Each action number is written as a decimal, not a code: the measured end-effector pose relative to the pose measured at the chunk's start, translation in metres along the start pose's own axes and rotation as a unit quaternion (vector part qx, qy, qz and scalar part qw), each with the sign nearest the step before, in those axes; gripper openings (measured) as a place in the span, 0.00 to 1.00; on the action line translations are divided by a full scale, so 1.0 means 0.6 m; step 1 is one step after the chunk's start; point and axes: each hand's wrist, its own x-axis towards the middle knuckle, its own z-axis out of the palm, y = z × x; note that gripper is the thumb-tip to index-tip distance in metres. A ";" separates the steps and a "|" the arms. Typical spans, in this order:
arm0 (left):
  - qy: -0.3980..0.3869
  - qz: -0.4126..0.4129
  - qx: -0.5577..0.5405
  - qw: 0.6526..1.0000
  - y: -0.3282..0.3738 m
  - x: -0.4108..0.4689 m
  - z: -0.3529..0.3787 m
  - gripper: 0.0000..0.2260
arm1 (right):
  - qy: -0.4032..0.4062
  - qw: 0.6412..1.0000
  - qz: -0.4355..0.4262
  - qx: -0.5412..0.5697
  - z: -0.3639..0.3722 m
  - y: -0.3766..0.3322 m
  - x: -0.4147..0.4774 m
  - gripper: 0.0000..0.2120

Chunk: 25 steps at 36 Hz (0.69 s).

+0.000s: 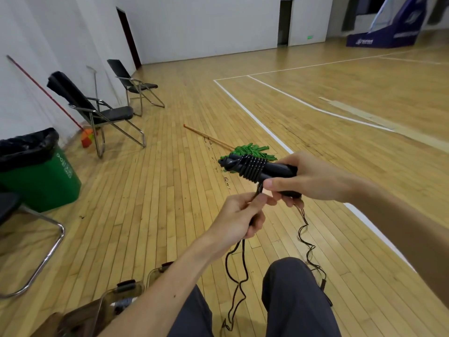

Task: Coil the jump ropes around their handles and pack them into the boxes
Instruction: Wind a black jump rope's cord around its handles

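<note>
My right hand [313, 178] grips the black jump rope handles [274, 170], held level in front of me. Several turns of black rope [252, 167] are coiled tightly round the handles near their far end. Just below them, my left hand [239, 216] pinches the loose rope [239, 271] between thumb and fingers. From that hand the rope hangs in slack loops down to the floor between my knees. A second thin strand [307, 242] dangles from under my right hand. A clear plastic box [121, 291] with black clips stands at the lower left.
A green mop [245, 152] with a wooden stick lies on the wooden floor beyond my hands. Two black folding chairs [97, 110] stand along the left wall, with a green bin [41, 171] lined in black and a broom [86, 138]. A chair frame [36, 259] is at near left.
</note>
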 end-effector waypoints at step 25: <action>0.066 0.054 0.586 0.806 0.028 -0.012 -0.016 0.08 | -0.006 0.976 0.196 -0.097 0.042 0.061 0.033 0.11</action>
